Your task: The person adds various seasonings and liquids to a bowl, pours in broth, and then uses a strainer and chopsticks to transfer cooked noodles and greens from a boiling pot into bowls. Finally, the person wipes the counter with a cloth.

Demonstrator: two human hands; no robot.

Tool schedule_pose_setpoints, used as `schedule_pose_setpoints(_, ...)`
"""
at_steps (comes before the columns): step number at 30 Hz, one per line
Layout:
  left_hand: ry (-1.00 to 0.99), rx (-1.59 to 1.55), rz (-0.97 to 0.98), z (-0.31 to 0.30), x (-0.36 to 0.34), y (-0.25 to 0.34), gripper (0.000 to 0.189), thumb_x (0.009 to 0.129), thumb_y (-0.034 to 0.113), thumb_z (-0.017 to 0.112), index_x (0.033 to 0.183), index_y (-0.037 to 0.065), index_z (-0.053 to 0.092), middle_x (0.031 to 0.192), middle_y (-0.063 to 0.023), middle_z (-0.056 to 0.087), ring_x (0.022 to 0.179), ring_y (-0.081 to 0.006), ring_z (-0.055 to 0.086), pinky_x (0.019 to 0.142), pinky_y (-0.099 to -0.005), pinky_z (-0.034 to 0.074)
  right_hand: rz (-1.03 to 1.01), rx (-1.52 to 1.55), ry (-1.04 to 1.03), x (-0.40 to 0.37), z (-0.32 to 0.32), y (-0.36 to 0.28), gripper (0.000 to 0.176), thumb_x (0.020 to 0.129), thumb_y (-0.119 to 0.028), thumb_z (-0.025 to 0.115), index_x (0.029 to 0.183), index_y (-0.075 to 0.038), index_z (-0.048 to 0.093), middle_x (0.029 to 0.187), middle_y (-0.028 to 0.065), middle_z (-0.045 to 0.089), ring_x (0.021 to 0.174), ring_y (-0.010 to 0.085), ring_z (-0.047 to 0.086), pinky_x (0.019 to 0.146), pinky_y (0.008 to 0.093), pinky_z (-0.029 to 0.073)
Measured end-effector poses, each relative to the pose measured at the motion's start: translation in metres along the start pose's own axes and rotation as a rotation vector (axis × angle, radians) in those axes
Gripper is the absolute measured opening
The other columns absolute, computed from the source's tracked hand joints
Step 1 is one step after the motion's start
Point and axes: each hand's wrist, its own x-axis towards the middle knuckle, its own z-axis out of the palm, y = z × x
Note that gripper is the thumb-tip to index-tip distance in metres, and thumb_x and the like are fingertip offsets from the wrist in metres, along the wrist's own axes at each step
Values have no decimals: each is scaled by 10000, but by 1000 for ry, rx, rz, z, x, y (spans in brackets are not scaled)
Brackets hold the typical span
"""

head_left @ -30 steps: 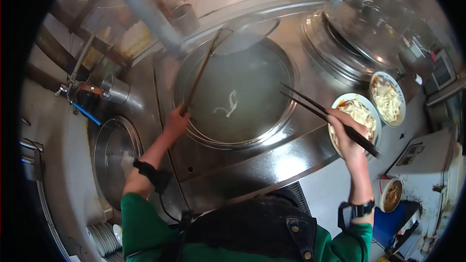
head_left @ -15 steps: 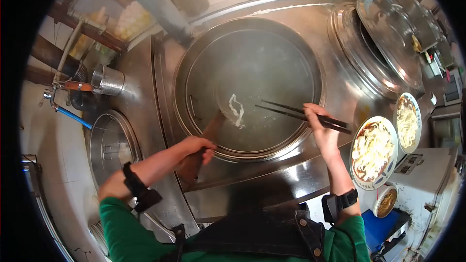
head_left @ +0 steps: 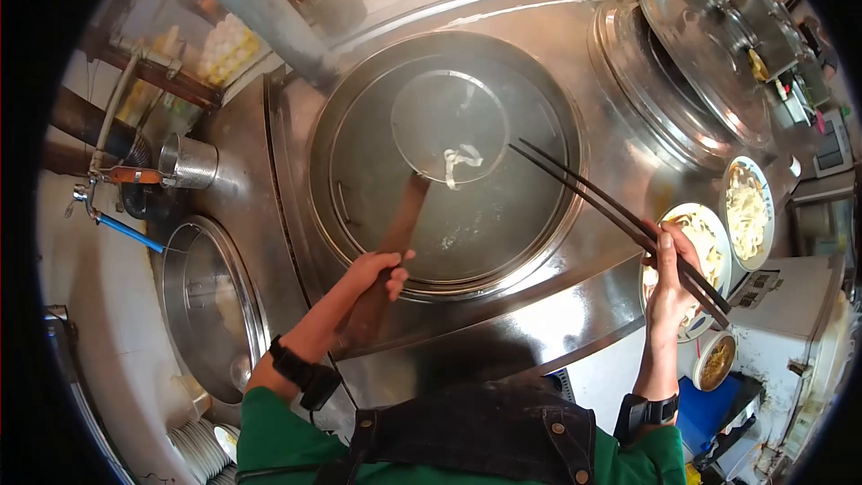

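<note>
Shiny steel counter [head_left: 539, 334]; round vat [head_left: 322, 148] set in; stacked plates [head_left: 197, 454] lower left

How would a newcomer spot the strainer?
Find the big round pot of cloudy water in mid-view. The left hand, by its near rim, grips a broad brown handle leading to the strainer, a thin round hoop against the water. That ring sets it apart from the chopsticks in the right hand.
</note>
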Motion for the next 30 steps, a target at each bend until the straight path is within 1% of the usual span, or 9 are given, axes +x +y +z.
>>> schedule_pose_setpoints(7, 382, 597, 84, 3, 15, 7, 214, 835, 143, 486, 989, -3, 464, 620, -55, 474, 458, -141, 459, 443, -338, 437, 35, -24, -51, -21, 5, 11, 206, 849, -158, 562, 965, 5, 613, 850, 69, 627, 714, 104, 551, 633, 215, 445)
schedule_pose_setpoints(10, 215, 299, -31, 32, 18, 11, 235, 847, 159, 473, 1023, 6, 450, 626, -45, 452, 472, -133, 439, 456, -332, 422, 22, -65, -170, -30, 2, 19, 288, 871, -190, 530, 1050, 36, 539, 962, 140, 620, 790, 125, 567, 628, 217, 440)
schedule_pose_setpoints(12, -32, -222, -114, 46, -13, 4, 340, 835, 134, 472, 1107, -63, 417, 657, -10, 440, 505, -107, 422, 467, -236, 393, 25, -87, -193, -36, -2, 10, 281, 870, -184, 531, 1045, 35, 542, 951, 135, 623, 786, 125, 571, 612, 214, 446)
schedule_pose_setpoints(13, -113, -152, -90, 33, -17, -5, 342, 832, 135, 477, 1125, -31, 420, 680, 10, 408, 527, -93, 388, 481, -233, 371, 16, -53, -130, -39, -1, 3, 226, 849, -174, 562, 973, 7, 613, 859, 83, 639, 700, 109, 571, 609, 222, 471)
schedule_pose_setpoints(18, -2, -7, -5, 13, -47, -41, 281, 866, 177, 418, 1110, 39, 426, 651, -28, 441, 491, -125, 419, 485, -321, 411, 57, -19, -155, -55, -6, 5, 231, 841, -160, 567, 992, 10, 604, 872, 98, 639, 719, 116, 583, 608, 226, 482)
schedule_pose_setpoints(20, 238, 239, 126, 15, -46, -50, 237, 862, 173, 422, 1058, 42, 442, 647, -32, 448, 487, -123, 423, 476, -319, 411, 149, -25, -177, -60, 7, 8, 265, 833, -151, 572, 1046, 6, 586, 942, 119, 633, 802, 146, 603, 695, 248, 487)
schedule_pose_setpoints(22, 176, 170, 98, 10, -45, -49, 205, 859, 161, 422, 1025, 43, 445, 658, -23, 442, 498, -115, 415, 493, -304, 412, 14, -145, -286, -64, 22, 22, 303, 834, -155, 569, 1105, -20, 562, 1024, 133, 613, 906, 174, 594, 803, 278, 456)
schedule_pose_setpoints(24, 13, -165, -56, 10, -50, -50, 206, 859, 151, 419, 1028, 36, 443, 673, -19, 434, 512, -111, 406, 507, -301, 413, 9, -121, -377, -64, 43, 35, 336, 836, -181, 567, 1146, -54, 541, 1063, 137, 596, 986, 197, 572, 879, 289, 409)
schedule_pose_setpoints(30, 115, 0, -38, 9, -38, -47, 181, 856, 146, 420, 987, 26, 451, 663, -16, 426, 532, -106, 404, 521, -286, 391, -281, -150, -157, -48, 69, 79, 188, 819, -194, 587, 968, -87, 627, 928, 85, 640, 848, 185, 623, 757, 263, 464)
